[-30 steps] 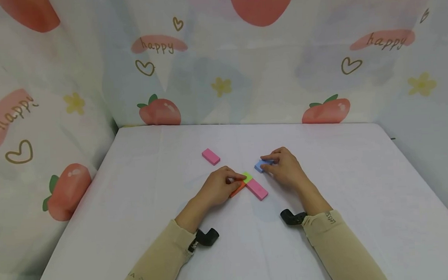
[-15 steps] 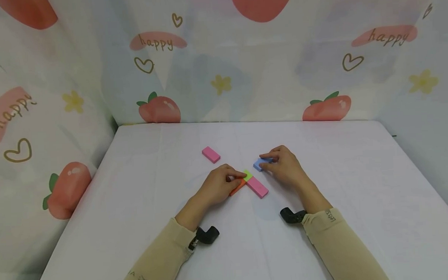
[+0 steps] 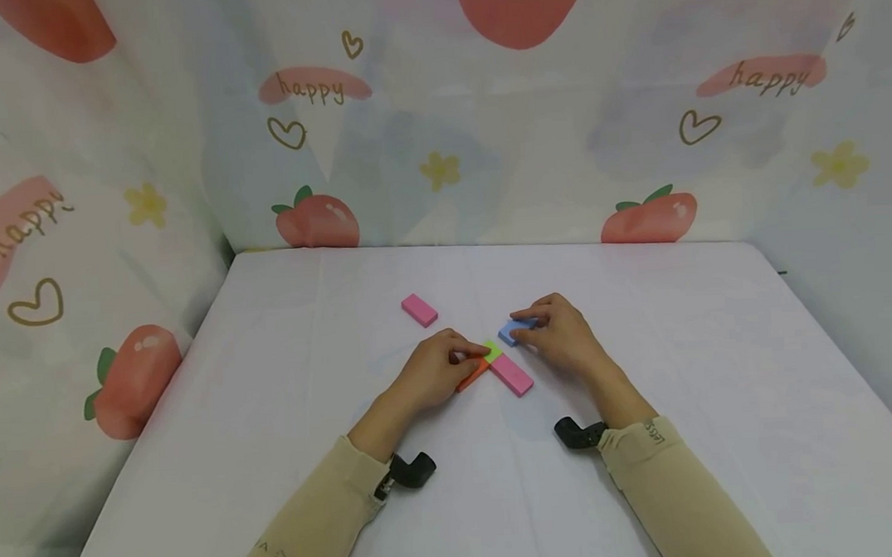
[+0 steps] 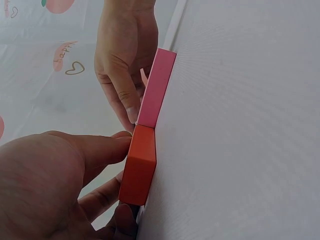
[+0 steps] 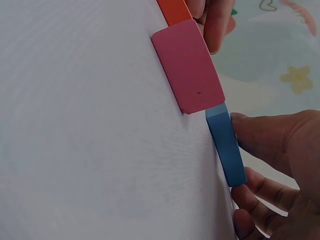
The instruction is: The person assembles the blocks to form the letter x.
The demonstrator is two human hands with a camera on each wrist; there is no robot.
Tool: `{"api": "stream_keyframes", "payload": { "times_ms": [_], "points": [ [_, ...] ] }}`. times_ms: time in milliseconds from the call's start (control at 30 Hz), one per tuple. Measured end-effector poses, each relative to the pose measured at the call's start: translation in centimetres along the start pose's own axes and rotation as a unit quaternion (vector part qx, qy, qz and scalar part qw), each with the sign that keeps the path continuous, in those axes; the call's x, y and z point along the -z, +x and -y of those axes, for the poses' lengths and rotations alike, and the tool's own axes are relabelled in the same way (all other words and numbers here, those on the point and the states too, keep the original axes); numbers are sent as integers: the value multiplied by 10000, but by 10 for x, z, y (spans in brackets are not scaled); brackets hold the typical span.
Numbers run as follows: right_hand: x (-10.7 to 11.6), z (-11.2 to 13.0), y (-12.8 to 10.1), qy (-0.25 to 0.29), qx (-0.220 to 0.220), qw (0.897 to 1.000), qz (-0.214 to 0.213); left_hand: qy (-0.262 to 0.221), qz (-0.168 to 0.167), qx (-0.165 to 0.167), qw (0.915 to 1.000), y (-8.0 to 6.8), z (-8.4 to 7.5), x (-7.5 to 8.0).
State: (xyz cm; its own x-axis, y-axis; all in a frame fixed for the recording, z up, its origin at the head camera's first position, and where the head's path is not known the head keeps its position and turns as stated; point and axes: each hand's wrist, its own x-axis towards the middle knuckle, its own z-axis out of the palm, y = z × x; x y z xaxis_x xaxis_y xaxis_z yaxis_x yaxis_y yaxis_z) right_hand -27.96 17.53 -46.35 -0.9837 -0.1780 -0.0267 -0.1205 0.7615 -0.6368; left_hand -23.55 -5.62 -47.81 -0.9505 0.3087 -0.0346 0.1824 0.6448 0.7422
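In the head view my left hand [image 3: 433, 368] pinches an orange block [image 3: 473, 375] that lies flat, its index fingertip by a lime-green block [image 3: 493, 352]. A pink block [image 3: 512, 376] runs from the green one towards the near right. To the right, my right hand [image 3: 565, 333] pinches a blue block [image 3: 510, 333] between thumb and fingers, a small gap from the green block. Low at table level, the left wrist view has the orange block [image 4: 139, 165] beside my left thumb. In the right wrist view the blue block [image 5: 226, 145] appears below the pink one [image 5: 189, 67].
Another pink block [image 3: 420, 310] lies alone beyond my left hand. A white cloth covers the table [image 3: 304, 451]. Behind it hangs a printed curtain [image 3: 518, 142], with a second patterned side [image 3: 124, 268] at the left.
My right hand has slid a little to the left with the blue block, closer to the green block. The left hand and the other blocks have stayed in place.
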Motion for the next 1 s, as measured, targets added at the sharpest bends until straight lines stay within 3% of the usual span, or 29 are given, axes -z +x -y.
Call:
{"api": "stream_keyframes", "payload": {
  "times_ms": [1000],
  "points": [
    [-2, 4, -2, 85, 169, 9997, 176, -70, 19, 0, 10000, -1, -4, 1]
  ]
}}
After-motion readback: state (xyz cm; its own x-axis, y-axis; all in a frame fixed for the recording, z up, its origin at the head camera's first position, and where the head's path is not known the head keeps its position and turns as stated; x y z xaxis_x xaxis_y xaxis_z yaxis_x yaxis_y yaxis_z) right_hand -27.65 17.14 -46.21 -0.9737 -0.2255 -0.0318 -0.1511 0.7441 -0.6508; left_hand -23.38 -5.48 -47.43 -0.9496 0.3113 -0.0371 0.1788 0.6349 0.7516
